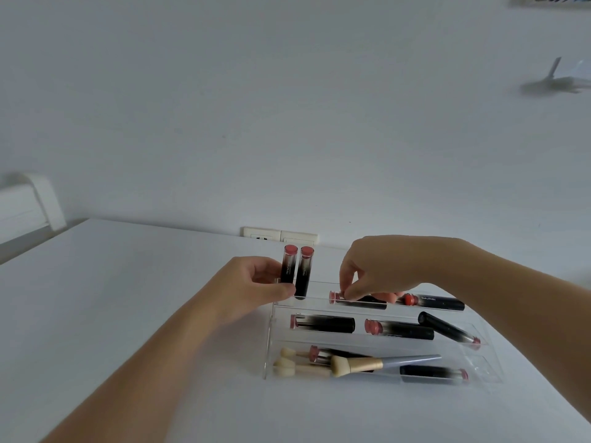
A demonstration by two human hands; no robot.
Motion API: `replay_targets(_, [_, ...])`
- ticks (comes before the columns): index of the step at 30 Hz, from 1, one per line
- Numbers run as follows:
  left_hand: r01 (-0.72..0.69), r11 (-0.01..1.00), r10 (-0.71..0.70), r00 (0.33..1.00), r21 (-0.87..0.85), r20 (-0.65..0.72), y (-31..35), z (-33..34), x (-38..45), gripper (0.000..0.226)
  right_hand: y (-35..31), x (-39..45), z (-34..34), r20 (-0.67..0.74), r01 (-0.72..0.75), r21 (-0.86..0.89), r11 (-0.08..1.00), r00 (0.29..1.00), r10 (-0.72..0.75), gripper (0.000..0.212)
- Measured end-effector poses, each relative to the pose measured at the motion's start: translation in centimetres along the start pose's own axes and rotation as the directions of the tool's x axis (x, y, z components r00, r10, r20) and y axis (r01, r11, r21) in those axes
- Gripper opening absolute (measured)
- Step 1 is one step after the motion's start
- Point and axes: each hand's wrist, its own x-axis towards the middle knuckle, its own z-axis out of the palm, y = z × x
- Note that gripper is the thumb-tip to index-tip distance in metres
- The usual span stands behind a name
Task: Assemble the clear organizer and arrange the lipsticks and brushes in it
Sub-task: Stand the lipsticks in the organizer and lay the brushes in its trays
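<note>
Over organizer (271, 340), hands seemingly pinching lipsticks.

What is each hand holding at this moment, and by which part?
The left hand grips an upright lipstick by its lower body. The right hand pinches a lying lipstick near its pink cap end.

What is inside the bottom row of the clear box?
The front row of the clear organizer holds a gold-and-grey brush, small sponge applicators and two lying lipsticks. One lipstick is partly covered by the brush, so its full length is hidden.
</note>
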Motion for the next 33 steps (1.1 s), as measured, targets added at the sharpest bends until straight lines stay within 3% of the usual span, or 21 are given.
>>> replay_targets(5, [0.001,1.000,-0.001,1.000,0.014,-0.008,-0.1,0.0,0.0,0.028,1.2,-0.8,0.1,-0.132,0.051,0.227,0.973,0.991,-0.021,0.011])
replay_targets(10, [-0.002,1.000,0.002,1.000,0.001,-0.020,-0.2,0.1,0.1,0.037,2.5,-1.0,1.3,-0.342,0.176,0.472,0.864,0.940,-0.005,0.008])
replay_targets(14, [-0.016,1.000,0.016,1.000,-0.004,-0.017,-0.2,0.1,0.2,0.038,2.7,-0.8,2.5,-0.398,0.144,0.492,0.859,0.914,0.075,0.007])
replay_targets(18, [-0.020,1.000,0.020,1.000,-0.007,-0.015,-0.3,0.2,0.2,0.033,2.3,-0.5,2.9,-0.352,0.195,0.660,0.725,0.934,0.069,0.009])
replay_targets(23, [-0.021,1.000,0.021,1.000,-0.002,-0.018,-0.3,0.1,0.2,0.030,1.9,-0.1,3.1,-0.405,0.263,0.723,0.639,0.910,0.084,0.008])
replay_targets(29, [-0.018,1.000,0.017,1.000,-0.005,-0.015,-0.4,0.1,0.2,0.031,2.2,0.1,3.6,-0.471,0.306,0.713,0.631,0.875,0.108,0.032])
replay_targets(33, [-0.015,1.000,0.015,1.000,-0.012,-0.021,-0.4,0.1,0.3,0.028,2.0,0.0,3.6,-0.463,0.308,0.735,0.604,0.879,0.116,0.023])
